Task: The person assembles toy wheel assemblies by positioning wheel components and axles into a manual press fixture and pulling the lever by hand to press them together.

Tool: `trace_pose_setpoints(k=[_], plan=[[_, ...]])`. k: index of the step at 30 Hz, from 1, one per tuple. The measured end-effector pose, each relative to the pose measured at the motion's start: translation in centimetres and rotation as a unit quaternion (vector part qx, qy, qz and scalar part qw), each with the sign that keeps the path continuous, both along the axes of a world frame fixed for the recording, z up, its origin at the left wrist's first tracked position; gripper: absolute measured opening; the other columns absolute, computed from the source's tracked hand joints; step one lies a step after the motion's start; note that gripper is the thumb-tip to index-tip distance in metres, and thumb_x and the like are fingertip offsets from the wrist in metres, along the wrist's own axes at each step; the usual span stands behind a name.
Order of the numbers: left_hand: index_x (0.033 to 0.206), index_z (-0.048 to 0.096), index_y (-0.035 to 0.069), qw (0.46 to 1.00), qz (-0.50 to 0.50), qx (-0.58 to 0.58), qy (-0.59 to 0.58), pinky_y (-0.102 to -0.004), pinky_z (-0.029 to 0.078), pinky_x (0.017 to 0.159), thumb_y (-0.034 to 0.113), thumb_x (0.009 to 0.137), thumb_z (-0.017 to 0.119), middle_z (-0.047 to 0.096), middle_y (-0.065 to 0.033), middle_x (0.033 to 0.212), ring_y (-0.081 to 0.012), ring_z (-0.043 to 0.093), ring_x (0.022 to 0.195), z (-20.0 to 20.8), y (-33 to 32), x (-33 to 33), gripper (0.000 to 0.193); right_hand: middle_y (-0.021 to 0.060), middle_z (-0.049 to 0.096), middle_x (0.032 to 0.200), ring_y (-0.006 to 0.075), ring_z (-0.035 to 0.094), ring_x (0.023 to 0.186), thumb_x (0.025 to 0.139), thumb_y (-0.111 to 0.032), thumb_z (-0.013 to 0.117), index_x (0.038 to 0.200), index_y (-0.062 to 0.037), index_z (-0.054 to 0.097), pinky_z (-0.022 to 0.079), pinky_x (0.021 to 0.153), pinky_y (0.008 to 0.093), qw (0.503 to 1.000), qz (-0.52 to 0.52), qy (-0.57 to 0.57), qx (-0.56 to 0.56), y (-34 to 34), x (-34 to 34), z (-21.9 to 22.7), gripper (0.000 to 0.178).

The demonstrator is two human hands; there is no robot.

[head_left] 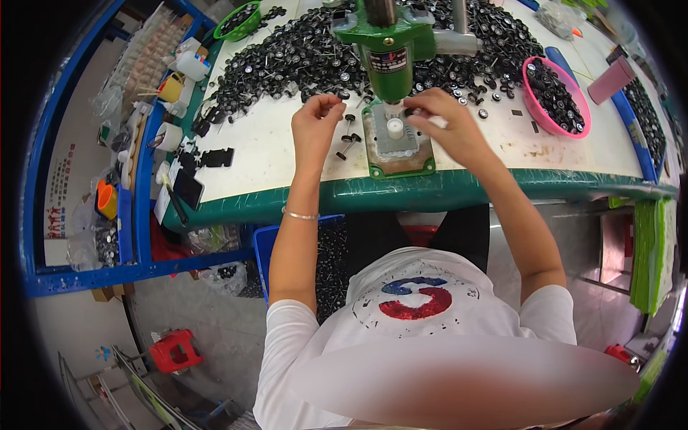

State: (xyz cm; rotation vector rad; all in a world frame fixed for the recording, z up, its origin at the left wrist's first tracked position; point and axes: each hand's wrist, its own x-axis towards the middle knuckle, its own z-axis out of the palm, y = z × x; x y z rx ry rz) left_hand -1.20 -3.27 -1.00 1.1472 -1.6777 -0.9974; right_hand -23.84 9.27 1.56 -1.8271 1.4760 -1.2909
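Observation:
My left hand (315, 132) is raised over the table, left of a green hand press (390, 68). Its thumb and fingers pinch a small black wheel (343, 94). Close by the press, my right hand (451, 125) has its fingers curled together beside the ram. A dark bit shows at those fingertips, too small to name. Between the hands, a round white fixture (395, 128) stands on the grey block (398, 147) of the press base. Several black wheels on thin metal axles (349, 147) lie on the table between my left hand and the base.
A large heap of black wheels (287, 61) spreads behind the press. A pink basket (527, 89) of wheels stands at the right, a green basket (240, 32) at the far left. A phone (188, 189) lies near the left edge. A blue bin (263, 251) sits below the table.

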Motion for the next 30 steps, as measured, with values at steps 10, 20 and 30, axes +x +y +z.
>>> trace_pose_setpoints(k=[10, 20, 30], plan=[[0.101, 0.071, -0.002, 0.949, -0.147, 0.153, 0.232, -0.0209, 0.051, 0.071, 0.005, 0.085, 0.074, 0.070, -0.0032, 0.085, -0.0077, 0.064, 0.075, 0.9, 4.4, -1.5, 0.017, 0.0094, 0.057, 0.109, 0.0215, 0.060, 0.099, 0.089, -0.020, 0.069, 0.112, -0.0084, 0.072, 0.051, 0.082, 0.0325, 0.996, -0.071, 0.049, 0.000, 0.1, 2.7, -2.6, 0.025], [0.103, 0.071, -0.002, 0.926, -0.182, 0.145, 0.298, -0.0230, 0.051, 0.078, 0.002, 0.086, 0.073, 0.072, -0.0048, 0.094, -0.0089, 0.064, 0.082, 0.3, 5.3, -4.6, 0.018, 0.0071, 0.057, 0.112, 0.0177, 0.059, 0.095, 0.086, -0.025, 0.072, 0.131, -0.0080, 0.061, 0.048, 0.087, 0.0320, 0.998, -0.034, -0.036, -0.029, -0.5, -0.4, -2.6, 0.049], [0.099, 0.073, 0.000, 0.931, -0.192, 0.121, 0.284, -0.0228, 0.049, 0.077, 0.001, 0.085, 0.074, 0.071, -0.0021, 0.090, -0.0073, 0.062, 0.081, 0.4, 5.3, -5.3, 0.014, 0.0012, 0.063, 0.100, 0.0119, 0.061, 0.091, 0.100, -0.029, 0.057, 0.119, -0.0021, 0.062, 0.047, 0.088, 0.0252, 0.940, -0.025, -0.335, -0.059, -5.3, -7.5, 10.9, 0.033]])
